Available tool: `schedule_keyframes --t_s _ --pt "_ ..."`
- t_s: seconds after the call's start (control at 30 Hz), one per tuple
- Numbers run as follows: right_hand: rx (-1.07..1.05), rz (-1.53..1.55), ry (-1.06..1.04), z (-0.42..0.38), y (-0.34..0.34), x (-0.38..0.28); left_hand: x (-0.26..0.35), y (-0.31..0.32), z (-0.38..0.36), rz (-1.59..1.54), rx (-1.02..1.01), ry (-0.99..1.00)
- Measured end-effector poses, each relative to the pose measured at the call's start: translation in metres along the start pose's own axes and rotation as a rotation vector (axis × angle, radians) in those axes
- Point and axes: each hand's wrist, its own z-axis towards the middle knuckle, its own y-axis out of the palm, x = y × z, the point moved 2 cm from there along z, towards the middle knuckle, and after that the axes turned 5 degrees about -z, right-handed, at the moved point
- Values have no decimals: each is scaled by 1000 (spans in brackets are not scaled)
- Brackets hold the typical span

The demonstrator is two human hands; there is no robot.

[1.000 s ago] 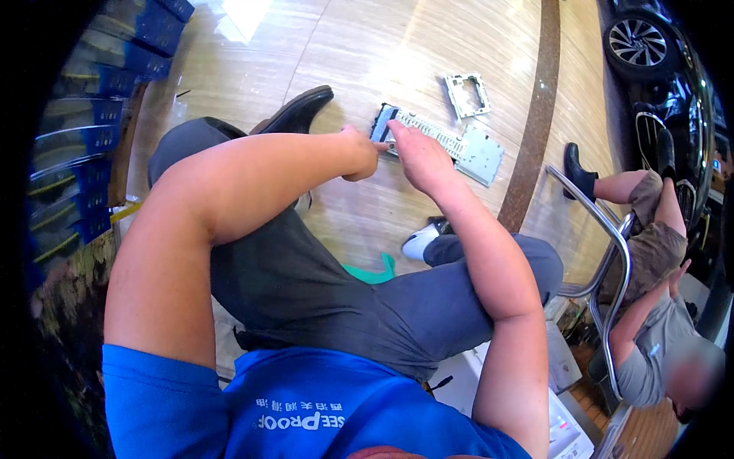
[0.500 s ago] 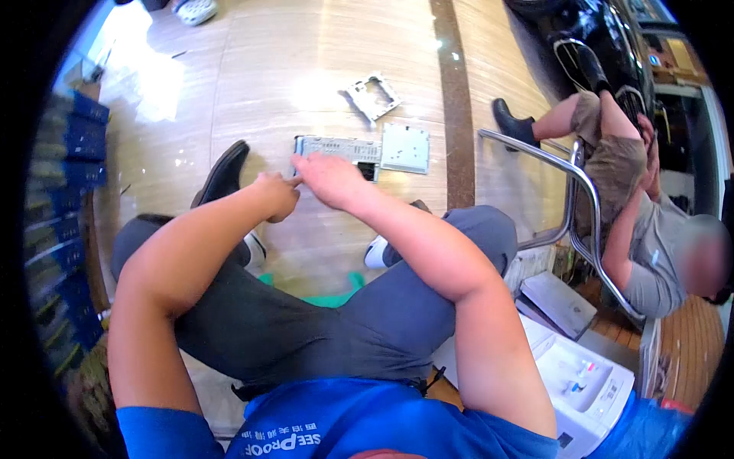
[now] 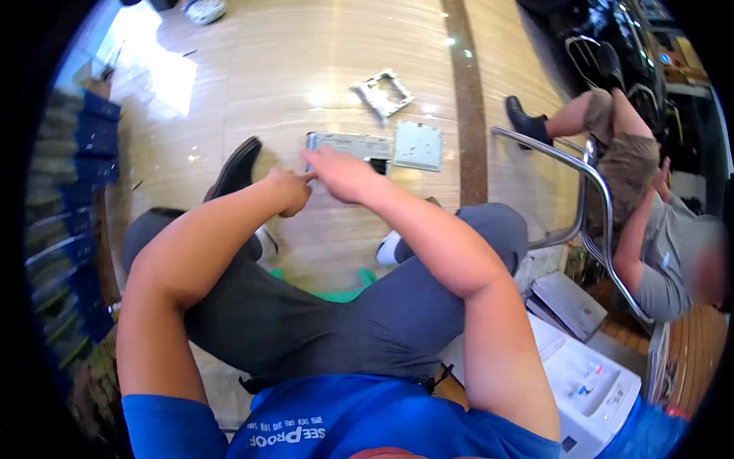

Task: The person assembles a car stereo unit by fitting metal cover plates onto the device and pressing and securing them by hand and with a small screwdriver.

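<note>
On the tiled floor lies a long grey metal unit (image 3: 359, 144) with slots and a dark opening near its right end. My right hand (image 3: 342, 172) rests at its left end, fingers bent over the near edge. Just left of it, my left hand (image 3: 289, 191) is closed, its fingertips meeting those of my right hand; anything between them is too small to make out. A flat pale metal plate (image 3: 418, 145) lies right of the unit. Beyond them is a square white frame (image 3: 384, 95) with an open middle.
A person (image 3: 623, 145) sits at the right beside a curved metal chair frame (image 3: 608, 199). Blue bins (image 3: 95, 145) line the left. A white appliance (image 3: 592, 390) stands at the lower right. A green object (image 3: 336, 294) lies between my legs.
The whole view has shifted, so the floor objects appear slightly further right. Both hands stay at the unit's left end, with little change in their pose.
</note>
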Motion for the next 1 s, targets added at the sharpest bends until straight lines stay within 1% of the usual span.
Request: schedule_keyframes --t_s 0.03,0.1,0.17,0.3,0.37,0.5,0.57,0.7,0.77,0.8,0.87,0.9,0.97,1.0 --pt "-25 5 -1 2 2 3 1 -2 -4 26 4 28" --pt "-60 7 -16 5 6 8 1 -2 -3 -17 -15 -5" --pt "36 -15 -13 5 4 10 3 -4 -4 -52 -25 -25" --pt "0 -42 24 5 5 8 4 -9 -9 -41 -55 -27" --pt "77 -72 -31 6 7 7 2 -8 -6 -50 -66 -37" --pt "3 -79 -40 5 0 0 -1 1 8 -78 -79 -51" --pt "-36 -108 41 6 -1 -2 0 0 6 -88 -90 -72" --pt "-13 -107 33 7 6 4 1 -1 3 -59 -99 -38" --pt "28 -109 -67 3 5 2 3 -4 -3 -48 -100 -33" --pt "27 -107 -68 3 4 1 3 -6 -7 -22 -78 -20" --pt "-88 -136 36 5 -3 -5 3 -7 -9 2 -57 -8" --pt "-88 -135 36 6 -1 -3 3 -7 -9 -6 -60 -18" --pt "-99 -127 116 10 3 1 3 -6 -7 -13 -62 -28" --pt "-99 -127 117 8 4 3 2 -5 -6 -9 -56 -22"
